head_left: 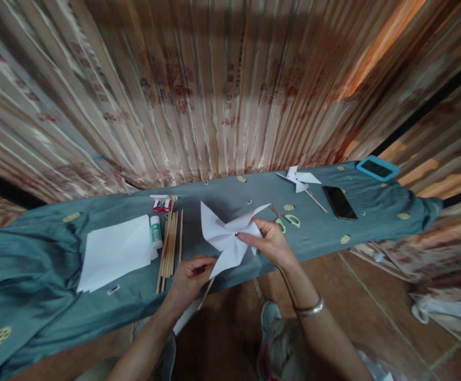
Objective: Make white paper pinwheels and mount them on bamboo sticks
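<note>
While the thumb of the right hand (272, 243) presses beside the small pin at its centre, a white paper pinwheel (224, 239) with pointed, folded blades is held up above the near edge of a table covered in grey-green cloth (317, 241) with yellow pineapple prints. The right hand is closed on it, its other fingers behind the paper, and a silver bracelet (312, 308) circles that wrist. At the lower blade's tip, the left hand (190, 276) has its fingers curled in; whether it grips paper or the thin wooden stick (205, 294) showing just below, I cannot tell. Just left of the pinwheel lie a bundle of pale wooden sticks (169, 248), a white-and-green glue stick (156, 233) and a stack of white paper sheets (115, 254), with a small red-and-white box (161, 205) behind. To the right are scissors with yellow-green handles (292, 220), a second white pinwheel on a stick (299, 180), a black smartphone (339, 202) and, farthest off, a blue-framed device (378, 168). Behind the table hangs a pleated, flower-patterned curtain (214, 106).
</note>
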Motion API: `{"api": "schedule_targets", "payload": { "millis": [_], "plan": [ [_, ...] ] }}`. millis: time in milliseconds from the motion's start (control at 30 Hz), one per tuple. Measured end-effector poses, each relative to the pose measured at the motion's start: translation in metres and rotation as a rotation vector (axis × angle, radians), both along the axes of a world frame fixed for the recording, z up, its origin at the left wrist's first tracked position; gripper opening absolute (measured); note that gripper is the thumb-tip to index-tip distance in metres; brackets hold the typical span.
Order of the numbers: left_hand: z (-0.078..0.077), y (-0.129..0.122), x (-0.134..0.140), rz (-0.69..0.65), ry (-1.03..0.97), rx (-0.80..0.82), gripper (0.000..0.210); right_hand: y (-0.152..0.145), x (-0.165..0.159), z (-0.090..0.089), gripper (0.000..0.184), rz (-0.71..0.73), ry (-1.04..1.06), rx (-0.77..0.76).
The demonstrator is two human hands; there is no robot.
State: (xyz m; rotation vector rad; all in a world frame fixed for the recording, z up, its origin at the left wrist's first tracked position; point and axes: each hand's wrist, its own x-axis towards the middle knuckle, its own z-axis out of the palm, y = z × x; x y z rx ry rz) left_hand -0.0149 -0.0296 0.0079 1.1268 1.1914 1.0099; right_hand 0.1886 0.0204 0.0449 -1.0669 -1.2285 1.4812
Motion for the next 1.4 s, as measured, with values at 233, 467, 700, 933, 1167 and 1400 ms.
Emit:
{"api": "schedule_targets", "payload": {
  "millis": [233, 467, 700, 933, 1167, 1400],
  "plan": [
    [0.002, -0.001, 0.005, 0.021, 0.007, 0.023, 0.016, 0.003, -0.004, -0.004, 0.03, -0.056, 0.048, -0.073],
    [-0.008, -0.001, 0.011, 0.144, -0.038, -0.03, 0.024, 0.001, -0.021, -0.008, 0.03, -0.15, 0.218, -0.182],
    [-0.021, 0.0, 0.006, 0.159, 0.118, 0.096, 0.016, -0.005, -0.044, -0.011, 0.027, -0.229, 0.441, -0.257],
    [-0.013, 0.004, 0.004, 0.178, 0.109, 0.115, 0.013, -0.007, -0.052, -0.019, 0.028, -0.198, 0.515, -0.349],
    [0.005, 0.006, -0.005, 0.19, 0.022, -0.056, 0.018, 0.009, -0.001, -0.017, 0.049, -0.155, 0.192, -0.14],
    [0.008, 0.003, -0.006, 0.102, 0.025, -0.099, 0.019, 0.015, 0.021, -0.005, 0.047, -0.209, 0.082, 0.09]
  ]
}}
